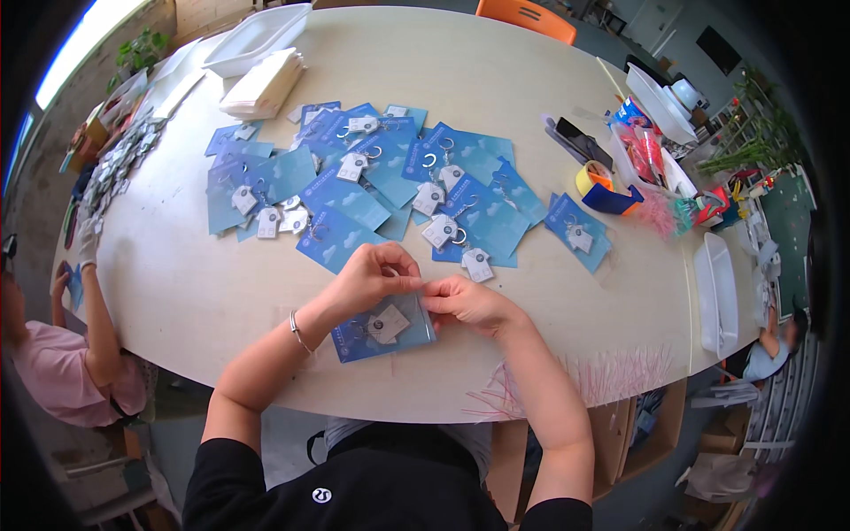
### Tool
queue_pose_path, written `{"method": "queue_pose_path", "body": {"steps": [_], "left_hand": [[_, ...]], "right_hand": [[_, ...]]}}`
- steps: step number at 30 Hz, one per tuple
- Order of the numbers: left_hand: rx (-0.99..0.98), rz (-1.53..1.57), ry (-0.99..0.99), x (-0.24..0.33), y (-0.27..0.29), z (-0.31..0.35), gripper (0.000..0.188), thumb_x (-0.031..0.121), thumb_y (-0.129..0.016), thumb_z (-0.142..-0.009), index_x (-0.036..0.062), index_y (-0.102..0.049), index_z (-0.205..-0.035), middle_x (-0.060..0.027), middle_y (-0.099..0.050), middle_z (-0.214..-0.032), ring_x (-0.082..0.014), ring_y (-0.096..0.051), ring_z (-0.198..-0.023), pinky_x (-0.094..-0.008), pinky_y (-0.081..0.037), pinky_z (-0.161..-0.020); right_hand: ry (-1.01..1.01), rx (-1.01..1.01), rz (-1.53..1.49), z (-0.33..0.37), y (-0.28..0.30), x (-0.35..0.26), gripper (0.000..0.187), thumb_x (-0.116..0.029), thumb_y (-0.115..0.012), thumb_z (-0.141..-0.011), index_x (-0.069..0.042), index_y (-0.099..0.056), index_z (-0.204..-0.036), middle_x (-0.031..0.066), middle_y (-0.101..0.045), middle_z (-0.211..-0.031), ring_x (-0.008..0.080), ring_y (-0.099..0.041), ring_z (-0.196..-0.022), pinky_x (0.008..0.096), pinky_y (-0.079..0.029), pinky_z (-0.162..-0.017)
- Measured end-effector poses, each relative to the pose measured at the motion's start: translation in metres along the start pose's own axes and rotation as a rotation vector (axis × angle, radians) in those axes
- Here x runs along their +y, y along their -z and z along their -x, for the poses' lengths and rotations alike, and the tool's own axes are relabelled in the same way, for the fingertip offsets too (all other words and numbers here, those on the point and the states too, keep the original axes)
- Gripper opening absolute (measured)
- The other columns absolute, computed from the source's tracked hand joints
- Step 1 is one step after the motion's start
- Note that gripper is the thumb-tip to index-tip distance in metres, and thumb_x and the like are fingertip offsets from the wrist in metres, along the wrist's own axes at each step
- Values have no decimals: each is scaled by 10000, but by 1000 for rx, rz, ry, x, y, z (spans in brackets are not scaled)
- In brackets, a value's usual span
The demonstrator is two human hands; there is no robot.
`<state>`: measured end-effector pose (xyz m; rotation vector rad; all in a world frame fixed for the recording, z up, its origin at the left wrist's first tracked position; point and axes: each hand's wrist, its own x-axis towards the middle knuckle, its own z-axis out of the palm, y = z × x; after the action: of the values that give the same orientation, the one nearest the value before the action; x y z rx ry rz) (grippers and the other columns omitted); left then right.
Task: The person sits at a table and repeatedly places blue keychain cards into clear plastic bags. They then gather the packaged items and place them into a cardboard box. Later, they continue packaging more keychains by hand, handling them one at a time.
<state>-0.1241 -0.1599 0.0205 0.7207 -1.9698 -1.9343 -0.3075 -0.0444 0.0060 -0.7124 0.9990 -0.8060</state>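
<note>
Near the table's front edge lies a blue card in a clear plastic sleeve, with a white keychain showing through it. My left hand pinches the sleeve's far edge, its fingertips close to my right hand's. My right hand is closed on the sleeve's far right corner, thumb and fingers pressed together. Beyond my hands spreads a loose pile of blue cards, many with white keychains on metal rings. One more card with a keychain lies apart to the right.
Thin pink-and-white strands lie at the front right edge. A tape dispenser, a phone and a white tray are on the right. A paper stack and a white bin stand far left. Another person works at left.
</note>
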Motion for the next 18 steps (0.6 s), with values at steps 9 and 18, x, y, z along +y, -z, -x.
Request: {"method": "queue_pose_path", "body": {"steps": [9,18], "left_hand": [[137,-236,-277,35,-19,2,156,27,-760,-773,24,-671,-901,-42,-612,-934,-126,-600,-837,-267,-481,-750],[-109,-932,-9,40,46,48,370,249,-846,-689,91,-667,-971,-52,-625,-990,-251,-589,-988,-349,-481,-825]], "right_hand": [[109,327,114,8,-31,-15,76,-40,-726,-800,-25,-654,-818,-3,-580,-686,61,-503,-577,214,-361,-496],[445,933,-126,156,142,-9,100,-65,-678,-884,-75,-607,-816,-51,-526,-665,52,-492,-550,204,-382,-492]]}}
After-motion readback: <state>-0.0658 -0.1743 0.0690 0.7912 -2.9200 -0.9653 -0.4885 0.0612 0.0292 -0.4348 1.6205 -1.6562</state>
